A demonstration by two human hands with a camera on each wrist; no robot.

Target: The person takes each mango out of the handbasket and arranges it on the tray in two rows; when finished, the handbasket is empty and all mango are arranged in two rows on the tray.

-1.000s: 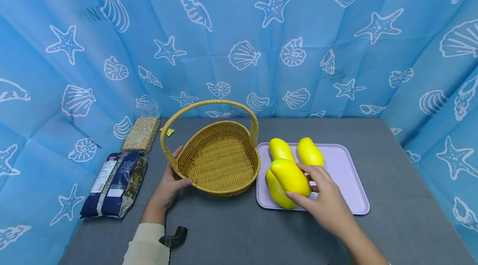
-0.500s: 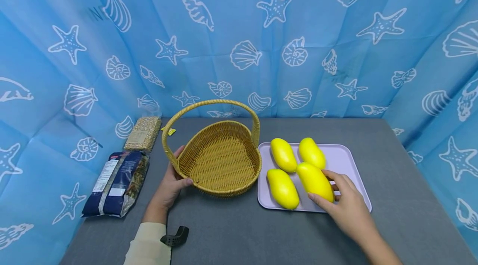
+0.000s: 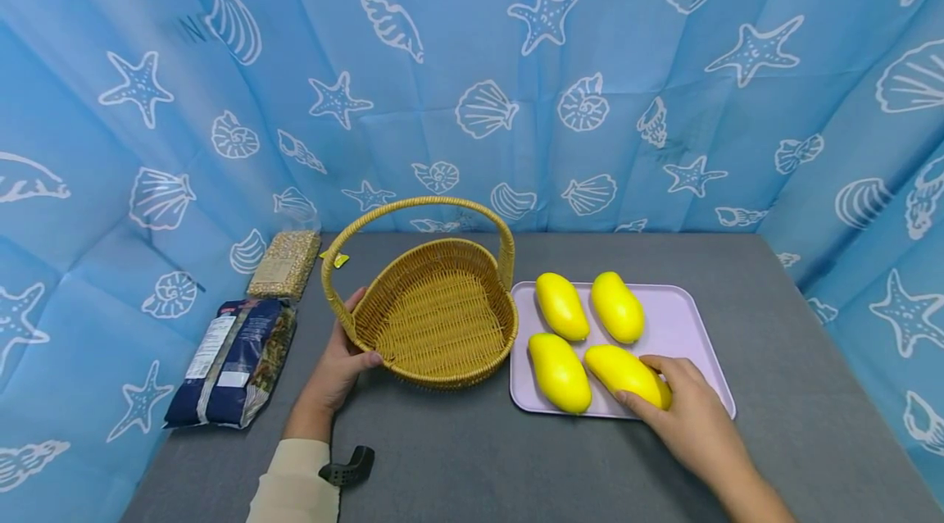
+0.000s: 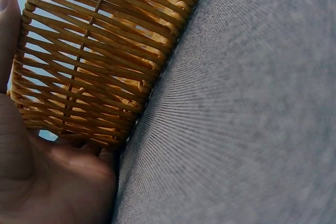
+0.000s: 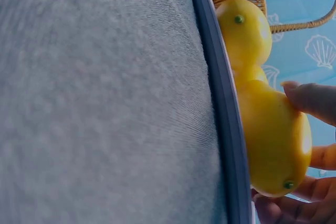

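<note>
Several yellow mangoes lie on a lilac tray (image 3: 686, 318). My right hand (image 3: 682, 416) grips the front-right mango (image 3: 623, 371), which rests on the tray; in the right wrist view the same mango (image 5: 273, 135) shows between thumb and fingers above the tray rim (image 5: 223, 108). Another mango (image 3: 558, 372) lies just left of it, two more (image 3: 562, 306) (image 3: 617, 306) behind. My left hand (image 3: 341, 366) holds the near-left rim of an empty wicker basket (image 3: 435, 318), thumb over the edge; the left wrist view shows the woven wall (image 4: 100, 51) against my palm.
A dark blue food packet (image 3: 232, 363) and a clear bag of grains (image 3: 283, 265) lie at the table's left edge. A small yellow tag (image 3: 336, 260) sits behind the basket. A blue sea-print cloth encloses the grey table (image 3: 472, 457) on three sides.
My right hand has carried the mango from above the front-left mango to the right and down onto the tray's front right. The left hand and basket stay put.
</note>
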